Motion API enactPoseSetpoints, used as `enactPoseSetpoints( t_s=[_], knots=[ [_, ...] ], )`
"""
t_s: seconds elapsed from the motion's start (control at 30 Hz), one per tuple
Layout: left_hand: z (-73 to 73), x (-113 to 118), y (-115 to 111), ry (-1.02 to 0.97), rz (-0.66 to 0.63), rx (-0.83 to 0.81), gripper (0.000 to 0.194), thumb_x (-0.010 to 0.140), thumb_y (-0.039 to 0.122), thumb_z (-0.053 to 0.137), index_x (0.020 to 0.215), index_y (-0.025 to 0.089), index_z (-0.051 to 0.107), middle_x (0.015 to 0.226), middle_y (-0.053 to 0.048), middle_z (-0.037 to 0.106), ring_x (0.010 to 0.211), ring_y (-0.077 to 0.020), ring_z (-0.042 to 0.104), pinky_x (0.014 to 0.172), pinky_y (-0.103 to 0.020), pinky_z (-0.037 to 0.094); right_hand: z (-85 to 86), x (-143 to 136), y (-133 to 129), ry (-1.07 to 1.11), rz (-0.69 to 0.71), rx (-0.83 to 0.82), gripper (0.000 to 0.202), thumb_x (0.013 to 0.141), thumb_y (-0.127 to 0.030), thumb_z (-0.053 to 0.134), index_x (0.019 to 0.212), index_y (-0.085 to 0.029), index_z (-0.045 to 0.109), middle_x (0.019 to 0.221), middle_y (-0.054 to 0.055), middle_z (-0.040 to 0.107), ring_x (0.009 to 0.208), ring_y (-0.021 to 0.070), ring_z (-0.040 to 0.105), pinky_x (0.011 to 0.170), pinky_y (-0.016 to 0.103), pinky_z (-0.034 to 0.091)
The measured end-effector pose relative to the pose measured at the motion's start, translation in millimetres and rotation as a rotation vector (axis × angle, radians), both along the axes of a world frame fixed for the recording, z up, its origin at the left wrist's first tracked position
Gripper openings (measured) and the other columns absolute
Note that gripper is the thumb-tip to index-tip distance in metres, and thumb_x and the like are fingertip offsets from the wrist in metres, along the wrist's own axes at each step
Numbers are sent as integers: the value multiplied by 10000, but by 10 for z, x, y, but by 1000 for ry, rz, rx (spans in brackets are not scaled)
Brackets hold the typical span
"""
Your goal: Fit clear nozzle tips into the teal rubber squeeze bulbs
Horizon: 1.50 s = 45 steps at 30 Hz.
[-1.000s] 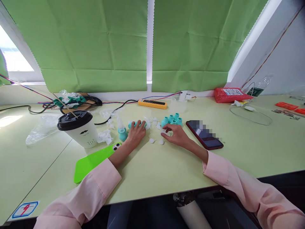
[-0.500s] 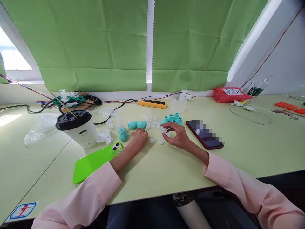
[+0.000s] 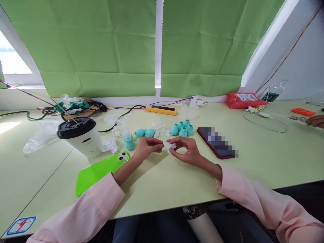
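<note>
My right hand (image 3: 186, 150) pinches a small translucent white plastic piece (image 3: 173, 145) between thumb and fingers. Facing it, my left hand (image 3: 148, 148) has thumb and fingertips pressed together; whatever is between them is too small to make out. Behind my hands lie small white plastic bits (image 3: 164, 128). A group of turquoise bulb-shaped pieces (image 3: 182, 129) stands beyond my right hand, their open necks up. Two more turquoise bulbs (image 3: 145, 132) lie on their sides behind my left hand. Left of it stands a turquoise bulb (image 3: 130, 143), with a clear pointed tip (image 3: 126, 130) just behind.
A green phone (image 3: 98, 173) and a lidded paper cup (image 3: 87, 143) are on the left; a dark phone (image 3: 217, 143) lies right. Farther back are an orange power strip (image 3: 161, 110), cables and a red package (image 3: 245, 100). Another person's hand (image 3: 316, 120) shows at the right edge.
My left hand has lifted from the tabletop bits and moved right, its fingertips now close to my right hand. My right hand has come slightly nearer me. Another person's hand has appeared at far right.
</note>
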State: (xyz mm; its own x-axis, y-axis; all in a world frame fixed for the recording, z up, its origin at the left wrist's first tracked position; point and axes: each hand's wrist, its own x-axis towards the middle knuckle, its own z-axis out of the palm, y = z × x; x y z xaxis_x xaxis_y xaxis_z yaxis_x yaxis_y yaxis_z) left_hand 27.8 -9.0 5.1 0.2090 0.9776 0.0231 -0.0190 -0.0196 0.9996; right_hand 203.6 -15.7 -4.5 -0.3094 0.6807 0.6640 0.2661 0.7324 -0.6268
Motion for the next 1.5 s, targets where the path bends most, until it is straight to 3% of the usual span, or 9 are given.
enactPoseSetpoints(
  t_s=[0.27,0.47,0.6,0.77,0.9,1.0,1.2,1.37,1.5],
  knots=[
    [-32,5,-61,-165,-43,-105,306,504,246,729,753,84,651,673,-62,658,636,-160,615,737,-344,506,47,-16,-43,89,61,-74,111,644,-178,612,752,-201,596,902,45,576,778,146,574,560,262,548],
    [-25,18,-72,-265,46,-110,270,498,229,734,711,88,646,652,-45,646,613,-129,598,722,-318,509,53,-31,-60,86,141,-139,149,668,-157,587,811,-201,577,860,40,572,800,151,562,607,285,537],
    [-9,36,-95,-263,26,-113,254,499,233,732,699,101,647,665,-40,645,638,-134,593,678,-314,521,44,-43,-74,118,176,-212,272,646,-164,614,896,-205,515,857,36,584,793,152,566,616,291,536],
    [3,40,-114,-232,17,-66,252,506,251,726,698,109,647,691,-40,648,670,-147,599,670,-323,523,41,-41,-67,141,171,-257,200,635,-203,627,822,-199,557,938,48,561,870,165,547,619,276,540],
    [14,42,-127,-222,37,-15,239,515,256,718,693,113,646,680,-32,652,653,-148,601,687,-339,519,17,-45,-33,210,120,-401,285,597,-237,663,862,-194,567,826,36,589,758,148,572,603,280,541],
    [37,58,-146,-141,106,65,224,523,252,711,695,119,655,675,-33,660,642,-152,604,692,-325,513,0,-51,-12,255,104,-462,303,557,-240,693,828,-178,573,747,25,595,707,142,578,612,286,535],
    [64,104,-223,138,277,387,127,598,245,654,680,148,661,712,-31,665,688,-155,605,646,-263,523,-14,-52,-4,285,108,-480,291,562,-220,692,815,-179,554,763,20,573,719,132,567,623,271,525],
    [29,98,-262,296,245,696,88,673,222,589,697,188,666,752,-27,670,709,-151,608,690,-276,511,-24,-44,6,296,94,-476,305,552,-232,699,811,-180,545,754,16,565,707,130,563,618,271,524],
    [8,98,-263,336,235,766,116,693,212,568,749,212,669,797,-25,675,747,-163,614,714,-283,496,-19,-42,-2,284,99,-473,301,554,-254,697,804,-184,544,745,14,561,696,130,562,613,272,524]
  ],
)
